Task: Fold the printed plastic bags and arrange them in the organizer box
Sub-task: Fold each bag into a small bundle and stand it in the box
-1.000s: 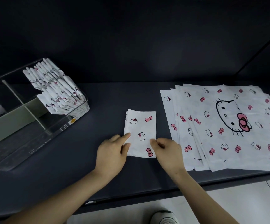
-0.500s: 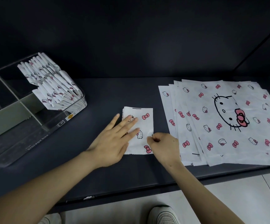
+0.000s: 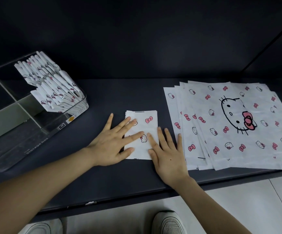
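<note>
One folded bag (image 3: 146, 126) lies on dark tabletop (image 3: 103, 174), pale floor (image 3: 255, 200) below

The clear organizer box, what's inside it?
Folded printed bags lean in rows at its right end. Rear ones are mostly covered; the organizer box runs off-frame leftward.

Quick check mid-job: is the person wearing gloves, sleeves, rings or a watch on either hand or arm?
Nothing worn. The left hand and right hand are bare: no gloves, no rings. The left forearm and right forearm are bare as far as the frame shows, with no sleeves, watch or bracelet at either wrist. The right hand has one small dark spot on its back.
</note>
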`<state>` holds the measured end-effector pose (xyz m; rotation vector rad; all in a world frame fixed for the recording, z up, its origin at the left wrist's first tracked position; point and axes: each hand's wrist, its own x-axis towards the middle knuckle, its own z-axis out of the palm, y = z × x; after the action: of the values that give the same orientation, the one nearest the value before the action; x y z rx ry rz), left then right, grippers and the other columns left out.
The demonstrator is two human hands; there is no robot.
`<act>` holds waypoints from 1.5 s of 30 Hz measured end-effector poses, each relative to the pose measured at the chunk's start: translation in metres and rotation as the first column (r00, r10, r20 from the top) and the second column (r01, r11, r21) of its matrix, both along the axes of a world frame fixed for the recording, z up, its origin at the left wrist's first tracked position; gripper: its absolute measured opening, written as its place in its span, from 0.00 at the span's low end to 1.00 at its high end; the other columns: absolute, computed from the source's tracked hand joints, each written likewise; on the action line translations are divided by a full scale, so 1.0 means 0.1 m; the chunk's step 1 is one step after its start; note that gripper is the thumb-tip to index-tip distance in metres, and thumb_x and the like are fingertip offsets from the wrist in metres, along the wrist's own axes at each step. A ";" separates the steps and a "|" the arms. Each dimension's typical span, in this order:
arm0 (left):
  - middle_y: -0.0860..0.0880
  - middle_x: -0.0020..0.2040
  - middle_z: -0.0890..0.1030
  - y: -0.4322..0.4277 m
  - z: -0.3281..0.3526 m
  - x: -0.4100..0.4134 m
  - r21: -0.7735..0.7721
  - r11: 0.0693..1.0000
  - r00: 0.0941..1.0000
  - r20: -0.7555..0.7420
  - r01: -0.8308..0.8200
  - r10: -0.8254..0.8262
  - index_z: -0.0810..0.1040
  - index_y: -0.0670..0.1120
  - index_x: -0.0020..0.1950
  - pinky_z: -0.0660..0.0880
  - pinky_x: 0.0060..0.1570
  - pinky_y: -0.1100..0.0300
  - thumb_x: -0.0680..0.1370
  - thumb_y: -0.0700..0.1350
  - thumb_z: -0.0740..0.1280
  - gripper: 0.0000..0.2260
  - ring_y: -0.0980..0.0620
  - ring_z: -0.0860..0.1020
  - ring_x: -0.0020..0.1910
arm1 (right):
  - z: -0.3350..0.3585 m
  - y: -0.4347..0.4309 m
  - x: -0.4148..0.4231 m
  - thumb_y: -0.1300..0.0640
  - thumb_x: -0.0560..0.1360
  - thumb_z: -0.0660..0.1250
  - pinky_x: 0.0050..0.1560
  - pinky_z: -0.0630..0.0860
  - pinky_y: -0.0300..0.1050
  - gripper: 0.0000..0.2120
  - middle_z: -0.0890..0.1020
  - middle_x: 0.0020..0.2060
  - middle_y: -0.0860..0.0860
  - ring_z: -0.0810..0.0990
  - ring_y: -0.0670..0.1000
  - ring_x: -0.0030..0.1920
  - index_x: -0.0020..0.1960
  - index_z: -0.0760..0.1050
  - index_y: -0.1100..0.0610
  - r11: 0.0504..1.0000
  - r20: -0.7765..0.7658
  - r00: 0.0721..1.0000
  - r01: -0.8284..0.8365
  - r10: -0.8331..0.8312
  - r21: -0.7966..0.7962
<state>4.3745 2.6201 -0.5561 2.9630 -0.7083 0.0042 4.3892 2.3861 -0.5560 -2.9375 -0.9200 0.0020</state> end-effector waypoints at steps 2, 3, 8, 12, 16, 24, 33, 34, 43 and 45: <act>0.46 0.79 0.51 0.01 0.00 0.00 -0.005 1.000 0.999 -0.028 -0.016 0.016 0.53 0.58 0.78 0.45 0.71 0.31 0.80 0.60 0.48 0.25 0.48 0.46 0.78 | 0.04 -0.06 -0.01 0.46 0.83 0.42 0.68 0.55 0.66 0.24 0.68 0.71 0.59 0.65 0.62 0.72 0.74 0.61 0.53 1.000 0.027 0.999 0.027 -0.027 -0.008; 0.46 0.79 0.49 0.01 0.00 0.00 -0.012 1.000 0.999 -0.041 -0.022 0.021 0.52 0.59 0.78 0.44 0.71 0.32 0.80 0.61 0.47 0.25 0.49 0.44 0.78 | 0.07 -0.08 -0.02 0.47 0.83 0.44 0.68 0.55 0.67 0.23 0.69 0.71 0.59 0.65 0.62 0.72 0.74 0.62 0.54 1.000 0.066 0.998 0.016 -0.016 0.000; 0.50 0.79 0.43 0.01 0.01 0.01 -0.056 0.998 0.995 -0.092 -0.040 0.034 0.47 0.62 0.77 0.36 0.72 0.37 0.79 0.63 0.43 0.26 0.53 0.37 0.77 | 0.12 -0.12 0.03 0.49 0.76 0.62 0.70 0.61 0.61 0.16 0.79 0.61 0.54 0.75 0.54 0.65 0.56 0.81 0.57 0.913 0.255 0.908 -0.378 0.333 0.151; 0.53 0.78 0.52 0.02 0.04 0.02 -0.281 0.958 0.995 -0.097 -0.059 0.033 0.60 0.62 0.74 0.38 0.74 0.44 0.77 0.63 0.51 0.25 0.56 0.44 0.77 | 0.04 -0.11 0.15 0.56 0.74 0.65 0.67 0.69 0.57 0.09 0.85 0.49 0.51 0.84 0.50 0.51 0.44 0.84 0.57 0.862 0.342 0.863 -0.457 0.371 0.218; 0.52 0.71 0.71 0.10 0.00 -0.13 -0.500 0.866 1.000 0.005 -0.008 0.012 0.79 0.54 0.63 0.46 0.75 0.51 0.79 0.61 0.58 0.20 0.54 0.63 0.74 | 0.08 -0.09 0.18 0.57 0.76 0.64 0.65 0.72 0.54 0.10 0.86 0.43 0.50 0.84 0.48 0.43 0.42 0.83 0.58 0.875 0.278 0.912 -0.381 0.302 0.300; 0.61 0.56 0.81 0.05 0.03 0.02 -0.465 0.880 0.982 0.104 -0.095 0.160 0.84 0.54 0.47 0.55 0.64 0.60 0.75 0.66 0.58 0.21 0.64 0.72 0.57 | 0.48 0.13 0.47 0.57 0.80 0.58 0.37 0.65 0.38 0.09 0.71 0.29 0.43 0.69 0.45 0.31 0.44 0.74 0.55 0.883 -0.333 0.942 0.119 0.045 0.454; 0.57 0.27 0.71 -0.12 0.00 0.11 -0.676 0.538 0.842 -0.244 -0.503 0.481 0.69 0.56 0.31 0.64 0.57 0.59 0.72 0.67 0.54 0.18 0.56 0.73 0.39 | 0.44 0.18 0.66 0.52 0.77 0.67 0.39 0.68 0.40 0.13 0.74 0.32 0.42 0.72 0.43 0.34 0.39 0.72 0.60 0.685 -0.665 0.747 0.495 -0.019 0.535; 0.58 0.29 0.76 -0.12 0.00 0.12 -0.693 0.482 0.821 -0.295 -0.536 0.488 0.72 0.57 0.36 0.65 0.59 0.58 0.72 0.67 0.56 0.16 0.56 0.75 0.43 | 0.42 0.23 0.67 0.52 0.77 0.66 0.36 0.62 0.42 0.18 0.67 0.28 0.44 0.65 0.45 0.31 0.33 0.66 0.59 0.662 -0.645 0.759 0.527 -0.085 0.533; 0.58 0.31 0.80 -0.31 0.06 0.20 -0.730 0.346 0.675 -0.210 -0.590 0.707 0.74 0.47 0.61 0.62 0.56 0.62 0.76 0.48 0.69 0.15 0.51 0.77 0.43 | 0.26 0.54 0.64 0.55 0.76 0.66 0.44 0.62 0.46 0.25 0.59 0.20 0.46 0.58 0.49 0.24 0.26 0.56 0.51 0.653 -0.354 0.821 0.571 -0.448 0.498; 0.58 0.30 0.79 -0.33 0.04 0.20 -0.733 0.367 0.674 -0.166 -0.573 0.720 0.76 0.46 0.59 0.64 0.56 0.60 0.76 0.47 0.70 0.13 0.53 0.78 0.39 | 0.18 0.56 0.60 0.53 0.75 0.65 0.47 0.68 0.48 0.20 0.63 0.20 0.44 0.62 0.48 0.23 0.28 0.62 0.51 0.689 -0.219 0.851 0.518 -0.478 0.507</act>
<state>4.3942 2.5873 -0.5516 2.1935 0.4729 0.5099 4.4493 2.4423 -0.5375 -2.5004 -0.0396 -0.1589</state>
